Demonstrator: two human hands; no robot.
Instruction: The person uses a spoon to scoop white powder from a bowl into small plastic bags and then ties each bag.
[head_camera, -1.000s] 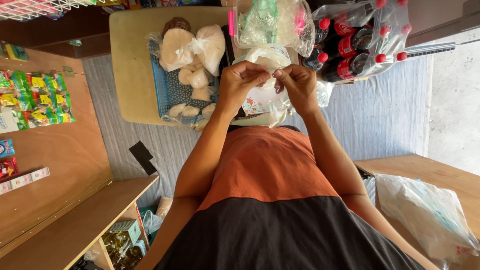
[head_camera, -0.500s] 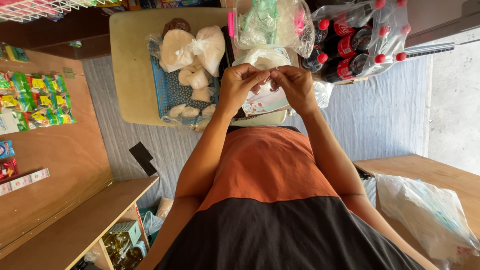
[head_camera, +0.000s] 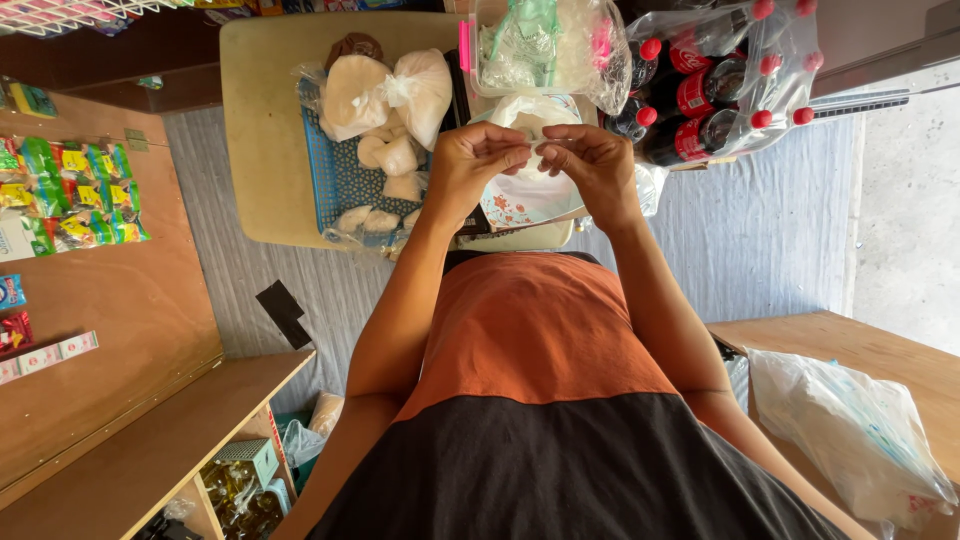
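Fingers of the left hand (head_camera: 470, 165) and right hand (head_camera: 592, 165) are pinched closed on the neck of a small clear plastic bag (head_camera: 530, 120) at 12 o'clock, over the beige table (head_camera: 262, 120), with a blue basket (head_camera: 340, 185) at 10 o'clock and red-capped bottles (head_camera: 700, 90) at 1 o'clock.

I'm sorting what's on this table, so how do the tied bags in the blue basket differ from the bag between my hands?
The basket bags are knotted shut, bulging with pale filling; the bag at the hands is being pinched at its top by left hand and right hand. The basket bags lie untouched in the blue basket; the other is held. Both are thin clear plastic.
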